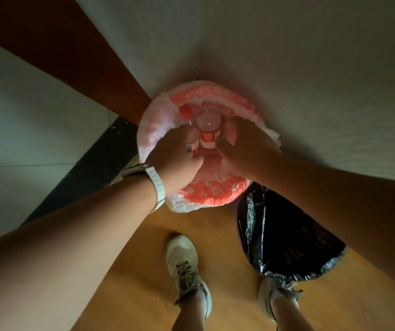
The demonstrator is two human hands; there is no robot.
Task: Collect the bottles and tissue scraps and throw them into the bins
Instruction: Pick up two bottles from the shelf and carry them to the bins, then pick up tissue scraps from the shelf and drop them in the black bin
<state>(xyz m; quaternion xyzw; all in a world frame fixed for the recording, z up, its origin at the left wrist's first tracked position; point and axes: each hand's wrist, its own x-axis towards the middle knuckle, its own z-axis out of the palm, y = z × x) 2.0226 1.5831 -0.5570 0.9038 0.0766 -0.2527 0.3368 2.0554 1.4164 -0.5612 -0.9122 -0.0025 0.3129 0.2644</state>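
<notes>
A bin lined with a white and red plastic bag (206, 194) stands in the corner on the floor. Both my hands are over its mouth. My left hand (177, 156), with a white watch on the wrist, grips a clear bottle with a red cap (186, 111) and a red label; the bottle tilts away from me. My right hand (246, 144) holds a second clear bottle (208, 130) by its lower part, the round base facing up and the red label below it. The two bottles touch side by side. No tissue scraps are in view.
A second bin with a black bag (287, 237) stands just right of the first, by my right foot. My two sneakers (184, 266) are on the wooden floor. A white wall lies ahead and a brown door frame (72, 56) to the left.
</notes>
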